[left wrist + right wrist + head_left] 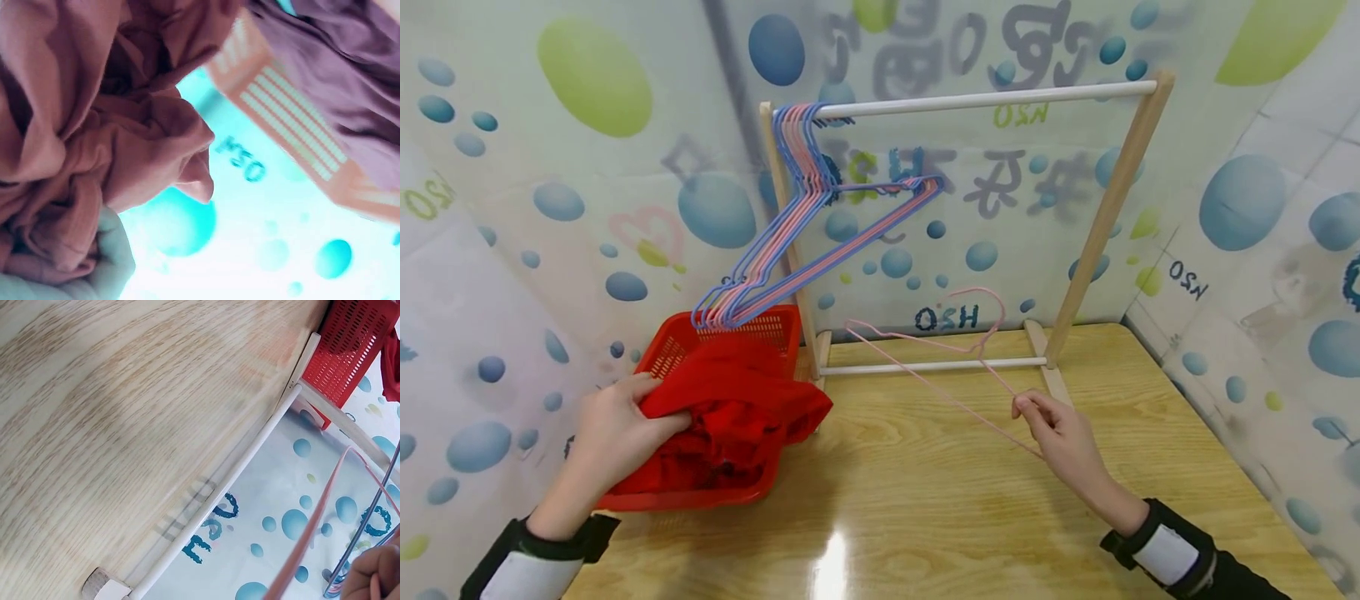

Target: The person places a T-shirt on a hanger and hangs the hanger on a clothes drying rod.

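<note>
My left hand (617, 429) grips a bunched red cloth garment (737, 379) at its left side, over the red plastic basket (688, 502). In the left wrist view the garment (81, 125) hangs in folds and hides part of the fingers, with more dark cloth (337, 81) in the basket. On the right, a thin pink clothes hanger (977, 289) is pinched between the thumb and fingers of my right hand (1063, 437). It is held tilted in front of the rack, hook up, and its free corner points left toward the basket.
A rack with wooden posts (1108, 221) and a white top bar (985, 102) stands at the back of the wooden table (910, 517). Several blue and pink hangers (808, 212) hang at the bar's left end, reaching over the basket. A patterned curtain (880, 258) encloses the table.
</note>
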Motion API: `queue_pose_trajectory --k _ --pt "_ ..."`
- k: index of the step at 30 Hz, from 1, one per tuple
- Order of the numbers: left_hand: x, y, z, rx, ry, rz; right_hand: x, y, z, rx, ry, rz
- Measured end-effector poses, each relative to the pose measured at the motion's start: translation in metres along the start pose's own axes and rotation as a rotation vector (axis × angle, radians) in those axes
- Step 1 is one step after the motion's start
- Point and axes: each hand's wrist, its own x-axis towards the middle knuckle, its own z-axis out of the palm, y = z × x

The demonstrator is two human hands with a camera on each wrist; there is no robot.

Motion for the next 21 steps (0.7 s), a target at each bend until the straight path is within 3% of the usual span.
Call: queue_pose_trajectory --k 4,11,17,21 --pt "0.000 0.019 0.004 -0.090 -0.024 -0.025 0.000 0.000 -0.002 -0.007 0.025 -0.015" --pt "0.002 0.047 0.021 -0.331 -0.072 -0.102 0.001 0.009 -0.005 0.010 0.066 -0.022" --pt "0.007 0.073 0.039 -0.510 -0.048 -0.091 0.002 0.009 -0.011 -0.001 0.081 0.002" --pt "0.008 0.091 0.054 -0.578 -0.087 -0.076 0.003 0.004 -0.016 -0.023 0.104 0.010"
